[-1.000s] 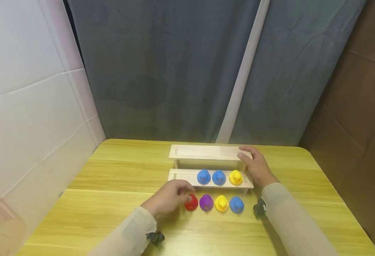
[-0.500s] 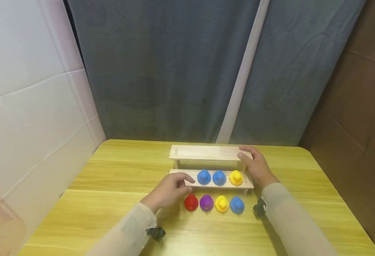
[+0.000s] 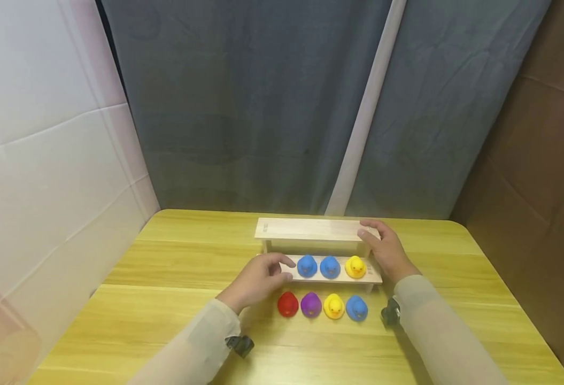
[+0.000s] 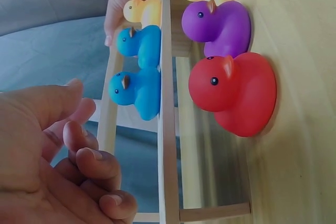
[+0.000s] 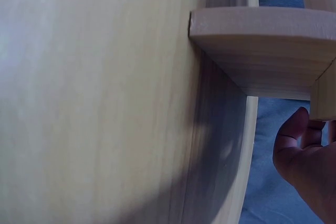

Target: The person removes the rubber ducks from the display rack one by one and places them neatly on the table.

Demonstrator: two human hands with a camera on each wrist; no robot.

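A two-step wooden stand has a bare upper board (image 3: 306,229) and a lower board (image 3: 372,274). Two blue rubber ducks (image 3: 307,266) and a yellow rubber duck (image 3: 355,267) sit on the lower board. Over that board's left end hovers my left hand (image 3: 259,278), fingers loosely curled around nothing, beside the nearer blue duck. My right hand (image 3: 387,251) grips the upper board's right end; in the right wrist view its thumb (image 5: 294,129) lies at the wooden end. Before the stand, a red rubber duck (image 3: 288,304) is nearest my left hand.
To the right of the red duck, a purple duck (image 3: 311,305), a yellow duck (image 3: 334,306) and a blue duck (image 3: 356,308) continue the row on the wooden table (image 3: 176,299). A grey curtain (image 3: 243,107) hangs behind the table.
My left hand has moved from the red duck up and forward to the lower board's left end. The ducks stay in place, and my right hand keeps its grip on the stand.
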